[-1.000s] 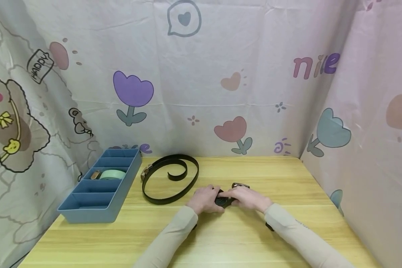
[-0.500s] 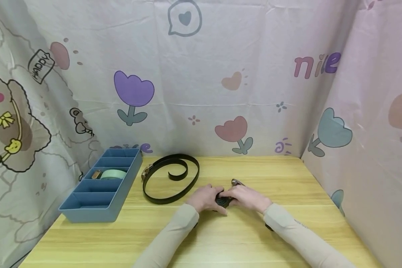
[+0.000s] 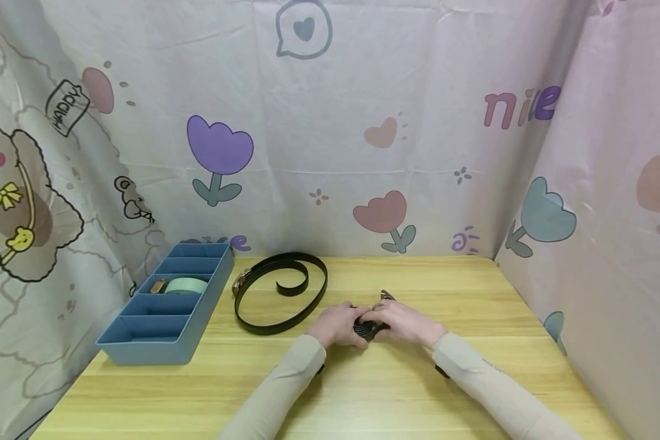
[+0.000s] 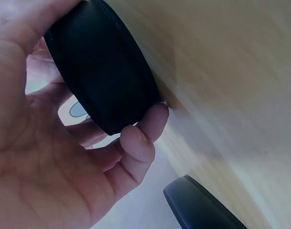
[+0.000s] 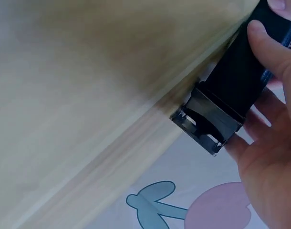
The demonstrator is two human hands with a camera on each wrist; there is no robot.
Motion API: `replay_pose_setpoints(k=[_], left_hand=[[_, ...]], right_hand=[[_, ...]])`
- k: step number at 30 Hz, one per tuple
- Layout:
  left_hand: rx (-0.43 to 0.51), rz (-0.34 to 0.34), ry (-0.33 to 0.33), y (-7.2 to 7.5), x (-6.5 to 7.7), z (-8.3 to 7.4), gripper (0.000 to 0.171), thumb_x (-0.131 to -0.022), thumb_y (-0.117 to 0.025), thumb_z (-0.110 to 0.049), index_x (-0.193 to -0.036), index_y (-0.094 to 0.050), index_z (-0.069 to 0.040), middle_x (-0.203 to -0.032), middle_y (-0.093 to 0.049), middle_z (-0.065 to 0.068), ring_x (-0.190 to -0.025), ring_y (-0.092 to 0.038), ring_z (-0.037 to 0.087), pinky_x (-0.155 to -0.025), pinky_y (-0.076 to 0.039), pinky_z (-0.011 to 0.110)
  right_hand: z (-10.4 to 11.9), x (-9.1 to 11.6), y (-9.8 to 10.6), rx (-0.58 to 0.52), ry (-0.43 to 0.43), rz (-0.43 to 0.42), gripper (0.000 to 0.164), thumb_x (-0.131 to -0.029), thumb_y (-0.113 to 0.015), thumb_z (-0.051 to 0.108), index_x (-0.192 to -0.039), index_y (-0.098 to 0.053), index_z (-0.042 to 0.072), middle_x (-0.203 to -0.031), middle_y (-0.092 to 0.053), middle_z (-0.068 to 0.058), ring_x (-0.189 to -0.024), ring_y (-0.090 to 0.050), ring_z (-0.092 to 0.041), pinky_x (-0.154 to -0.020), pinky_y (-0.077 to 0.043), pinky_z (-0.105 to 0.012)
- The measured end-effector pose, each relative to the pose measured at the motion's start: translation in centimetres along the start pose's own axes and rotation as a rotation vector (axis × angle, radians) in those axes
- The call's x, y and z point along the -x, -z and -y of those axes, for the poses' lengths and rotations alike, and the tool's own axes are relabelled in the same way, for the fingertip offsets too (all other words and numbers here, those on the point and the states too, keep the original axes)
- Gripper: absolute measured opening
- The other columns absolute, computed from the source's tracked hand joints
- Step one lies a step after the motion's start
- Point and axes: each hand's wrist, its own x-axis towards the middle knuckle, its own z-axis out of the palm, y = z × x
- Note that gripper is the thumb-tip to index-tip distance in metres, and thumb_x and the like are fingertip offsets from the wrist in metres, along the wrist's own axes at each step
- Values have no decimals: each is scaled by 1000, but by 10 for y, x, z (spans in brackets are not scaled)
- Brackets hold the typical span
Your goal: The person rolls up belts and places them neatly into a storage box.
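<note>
A black belt (image 3: 365, 330) is wound into a tight coil between my two hands, near the middle of the table. My left hand (image 3: 337, 325) curls round the coil's left side; in the left wrist view its fingertips touch the edge of the black strap (image 4: 105, 71). On the other side, my right hand (image 3: 407, 322) grips the strap close to the buckle end, thumb lying on the strap in the right wrist view. The dark metal buckle (image 5: 210, 119) sticks out beyond the right fingers. My hands hide much of the coil.
Another black belt (image 3: 264, 332) lies loosely looped on the wooden table (image 3: 445, 275), left of my hands. A blue divided tray (image 3: 189, 333) stands at the left, holding a pale green roll (image 3: 186, 285) and a brown item (image 3: 157, 286). Patterned cloth hangs behind.
The buckle has swung left and turned to stand more steeply beside my right hand. Both hands keep hold of the coil and have barely shifted.
</note>
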Motion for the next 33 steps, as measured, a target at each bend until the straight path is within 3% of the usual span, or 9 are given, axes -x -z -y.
replay_pose_setpoints(k=[3, 7, 11, 18, 25, 29, 33], left_hand=[[-6, -6, 0, 1, 0, -1, 83, -74, -78, -54, -147, -42, -35, -127, -57, 5, -103, -58, 20, -86, -47, 39], [-9, -16, 3, 2, 0, -1, 82, -74, -78, -54, -145, -46, -28, -125, -58, 5, -101, -59, 20, -86, -48, 37], [25, -8, -10, 2, -1, 3, 80, -72, -81, -50, -140, -50, -21, -121, -59, 3, -94, -58, 17, -82, -48, 33], [24, 41, -76, 4, -5, 11, 89, -72, -83, -46, -147, -43, -21, -138, -53, 1, -112, -56, 20, -93, -47, 36], [-61, -50, 61, 1, -5, -1, 83, -69, -72, -72, -127, -56, -16, -113, -61, 6, -89, -59, 18, -76, -52, 36], [-75, -56, 54, -2, -4, -2, 75, -73, -74, -62, -133, -54, -21, -118, -60, 6, -92, -59, 18, -76, -51, 37], [28, -9, -27, 0, -2, 6, 78, -71, -82, -49, -138, -51, -26, -124, -58, 1, -97, -57, 16, -83, -48, 34]], right_hand=[[-2, -3, 1, 9, 4, -7, 45, -82, -79, 27, -125, -65, 22, -122, -66, 1, -116, -57, -19, -107, -39, -51], [-2, -3, 2, 21, -6, -5, 48, -81, -79, 29, -126, -64, 22, -122, -67, 1, -117, -57, -21, -108, -34, -59], [-5, 0, 3, -4, -23, 46, 55, -82, -77, 23, -134, -59, 24, -123, -67, -1, -113, -61, -19, -102, -45, -43], [-5, -4, 6, -33, 21, 30, 45, -84, -75, 21, -128, -64, 18, -115, -72, -2, -102, -68, -15, -90, -53, -31], [-3, -6, 3, 5, 15, -39, 38, -85, -73, 30, -122, -68, 26, -100, -75, 6, -81, -66, -2, -71, -54, -23], [-2, -3, 3, 15, 16, -33, 41, -85, -73, 29, -125, -66, 27, -99, -74, 4, -83, -66, -4, -74, -54, -26], [-2, 0, 4, 33, 44, -21, 46, -85, -73, 28, -130, -63, 24, -115, -71, -1, -107, -64, -17, -91, -52, -37]])
